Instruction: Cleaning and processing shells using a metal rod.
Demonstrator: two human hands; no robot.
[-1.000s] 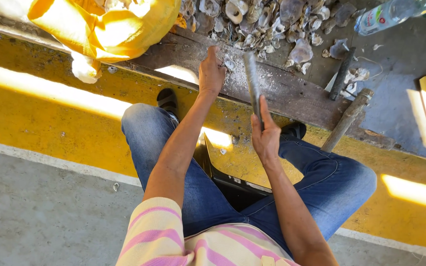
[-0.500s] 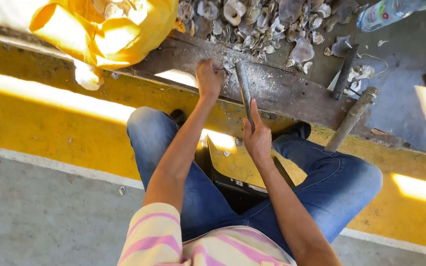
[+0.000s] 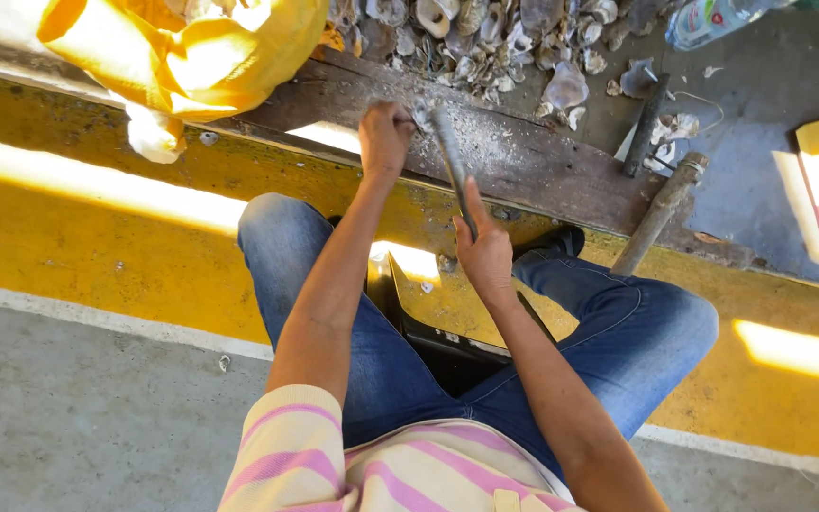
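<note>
Seated at lower centre: blue jeans, striped shirt. Right hand [image 3: 485, 251], centre of frame, grip clenched around metal rod [image 3: 449, 156], angled up-left onto wooden plank [image 3: 542, 166]. Left hand [image 3: 386, 133], upper centre, grip closed on small shell [image 3: 421, 114], pressed to plank surface at rod tip. Beyond: shell pile [image 3: 495, 38]; yellow sack [image 3: 182, 57] upper left; second rod [image 3: 658, 213], dark tool [image 3: 645, 123], plastic bottle [image 3: 713, 19] upper right.

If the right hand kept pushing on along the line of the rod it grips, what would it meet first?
Probably the left hand, which presses something on the wooden plank at the tip of the metal rod held by the right hand; depth is uncertain.
</note>
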